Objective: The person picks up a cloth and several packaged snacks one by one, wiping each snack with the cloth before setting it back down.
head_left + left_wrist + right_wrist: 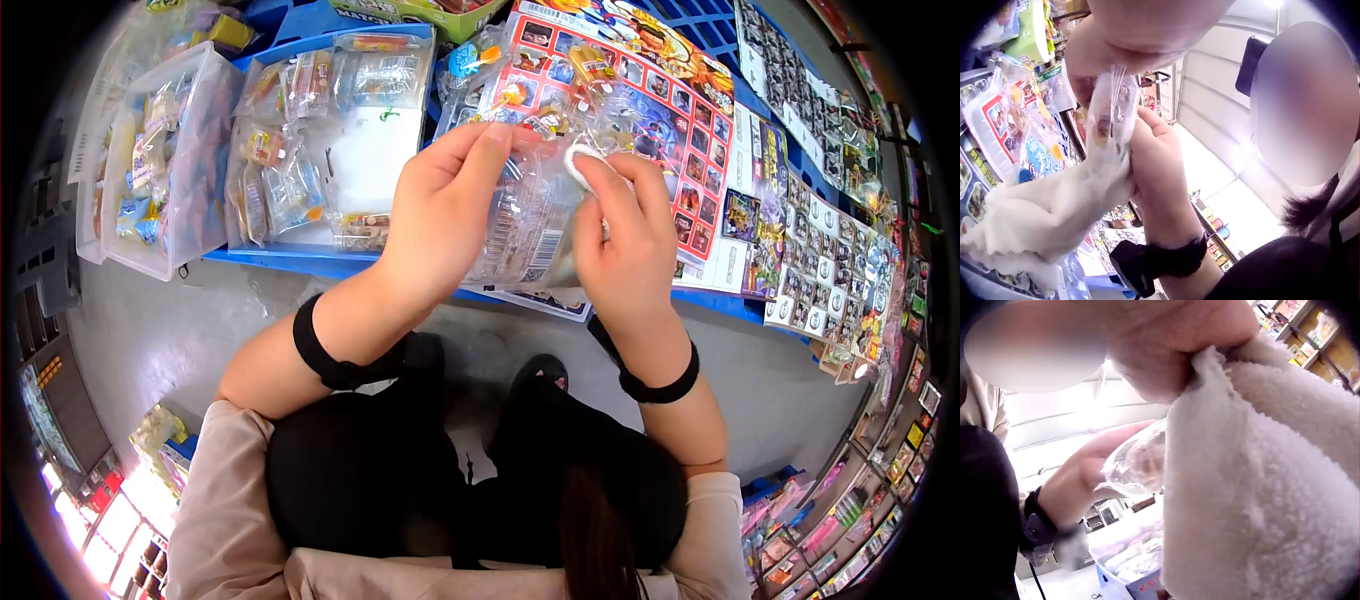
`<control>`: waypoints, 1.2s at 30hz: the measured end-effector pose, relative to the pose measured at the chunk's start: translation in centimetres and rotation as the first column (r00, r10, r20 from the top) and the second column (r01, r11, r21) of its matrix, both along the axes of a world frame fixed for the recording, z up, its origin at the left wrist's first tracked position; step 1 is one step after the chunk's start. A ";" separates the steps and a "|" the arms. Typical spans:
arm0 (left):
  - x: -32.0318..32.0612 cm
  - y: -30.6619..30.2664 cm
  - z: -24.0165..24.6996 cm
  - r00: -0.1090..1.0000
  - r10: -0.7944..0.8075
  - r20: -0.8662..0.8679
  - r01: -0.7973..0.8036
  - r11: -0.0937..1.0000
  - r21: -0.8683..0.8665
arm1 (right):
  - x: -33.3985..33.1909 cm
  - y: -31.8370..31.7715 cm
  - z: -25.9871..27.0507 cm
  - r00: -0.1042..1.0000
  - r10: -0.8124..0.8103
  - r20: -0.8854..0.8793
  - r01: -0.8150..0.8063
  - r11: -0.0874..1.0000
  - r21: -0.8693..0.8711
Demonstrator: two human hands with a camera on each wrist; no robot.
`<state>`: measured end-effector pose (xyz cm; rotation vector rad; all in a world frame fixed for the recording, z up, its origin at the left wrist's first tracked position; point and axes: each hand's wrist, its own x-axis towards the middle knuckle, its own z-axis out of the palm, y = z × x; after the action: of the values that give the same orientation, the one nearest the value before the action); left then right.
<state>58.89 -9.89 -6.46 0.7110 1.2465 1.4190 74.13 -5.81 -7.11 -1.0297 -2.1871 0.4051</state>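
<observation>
My left hand (445, 205) pinches the upper edge of a clear plastic packet (520, 225) that bears a barcode label. A white fluffy cloth (1272, 487) is gripped in my right hand (630, 235), beside the packet's right edge. Most of that cloth hides behind the right hand in the head view; in the left wrist view the cloth (1041, 219) hangs down in folds against the packet (1110, 115). Behind both hands lies a red-bordered picture sheet (700, 160), with small clear-wrapped items on it.
To the left, a blue tray (270, 255) holds several bagged small toys, and a translucent bin (200, 200) of wrapped packets stands beyond it. Printed picture sheets (830, 260) spread over the right side. Stocked shelves (900, 450) line the far right.
</observation>
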 end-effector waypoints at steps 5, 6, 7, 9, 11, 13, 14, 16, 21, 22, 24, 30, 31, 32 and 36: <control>-0.2 0.1 -0.6 0.839 -0.179 0.514 0.228 0.973 -0.034 | -0.3 0.4 0.2 0.998 0.027 -0.062 -0.025 0.999 0.026; 0.0 -0.1 -0.5 0.754 -0.218 0.620 0.318 0.946 -0.054 | -0.3 0.3 0.1 0.998 0.026 -0.062 -0.024 0.999 0.025; 0.0 0.0 -0.8 0.753 -0.218 0.621 0.319 0.946 -0.054 | -0.5 0.1 0.0 0.997 0.052 -0.064 -0.050 0.998 0.032; 0.0 0.3 -1.8 0.878 -0.256 0.405 0.310 0.948 -0.074 | -1.0 -0.7 0.0 0.995 0.081 -0.066 -0.079 0.996 0.033; -1.1 0.9 -1.8 0.853 -0.222 0.473 0.296 0.951 -0.087 | -1.4 -2.0 0.4 0.961 0.276 0.019 -0.276 0.952 0.136; -1.6 1.4 -1.3 0.834 -0.125 0.537 0.222 0.968 -0.120 | -1.5 -2.2 0.2 0.938 0.345 0.023 -0.344 0.927 0.152; -1.6 1.5 -1.3 0.835 -0.126 0.536 0.222 0.968 -0.118 | -1.4 -2.2 0.0 0.911 0.412 0.031 -0.411 0.897 0.164; -1.1 1.2 -1.7 0.831 -0.203 0.518 0.314 0.940 -0.136 | -1.3 -0.3 -0.8 0.940 0.338 0.048 -0.340 0.919 0.200; -0.8 1.3 -0.6 0.850 -0.125 0.513 0.246 0.953 -0.176 | -1.2 -2.3 0.0 0.918 0.398 0.009 -0.395 0.908 0.137; -0.9 1.4 -0.5 0.851 -0.121 0.511 0.243 0.954 -0.178 | -1.4 -3.3 0.0 0.834 0.552 -0.025 -0.550 0.834 0.048; -1.0 1.6 -0.6 0.873 -0.215 0.438 0.269 0.961 -0.063 | -1.6 -3.6 -0.4 0.792 0.610 0.001 -0.610 0.792 -0.005; -1.3 2.4 0.0 0.816 -0.287 0.502 0.321 0.947 0.019 | -1.8 -1.9 -0.5 0.887 0.443 -0.131 -0.434 0.896 0.093; -0.7 1.9 0.2 0.826 -0.258 0.501 0.308 0.951 -0.019 | -1.8 -1.7 -0.2 0.908 0.376 -0.186 -0.367 0.926 0.084; -0.3 1.5 0.2 0.836 -0.229 0.499 0.296 0.953 -0.059 | -1.9 -1.5 0.2 0.922 0.306 -0.240 -0.298 0.952 0.070; -0.7 1.6 -1.1 0.827 -0.246 0.505 0.296 0.955 -0.019 | -1.2 -0.5 1.2 0.937 0.194 -0.291 -0.258 0.945 -0.200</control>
<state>58.20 -8.25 -7.59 0.3944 0.7636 1.1927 72.96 -6.35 -5.89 -0.7875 -2.0485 0.8781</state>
